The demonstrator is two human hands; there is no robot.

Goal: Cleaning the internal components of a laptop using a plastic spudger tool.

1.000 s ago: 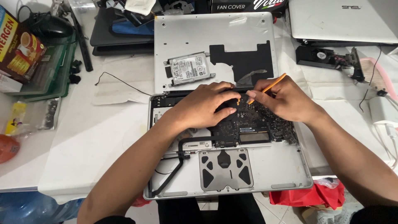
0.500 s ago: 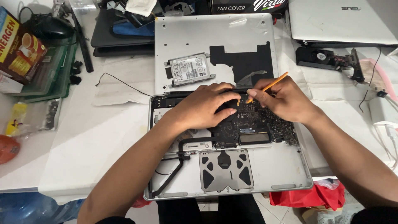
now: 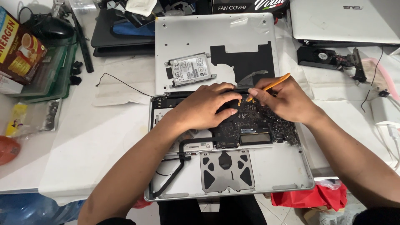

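while right hand (image 3: pixel 283 102) pries, orange box (image 3: pixel 18 48) sits far left

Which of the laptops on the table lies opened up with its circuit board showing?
The silver laptop under both hands; the other silver laptop, top right, stays shut.

left hand (image 3: pixel 206 106) hides the orange tool (image 3: pixel 266 87) tip.

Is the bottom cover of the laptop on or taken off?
Off. The silver bottom cover lies flat behind the laptop body, whose circuit board and inner parts are exposed.
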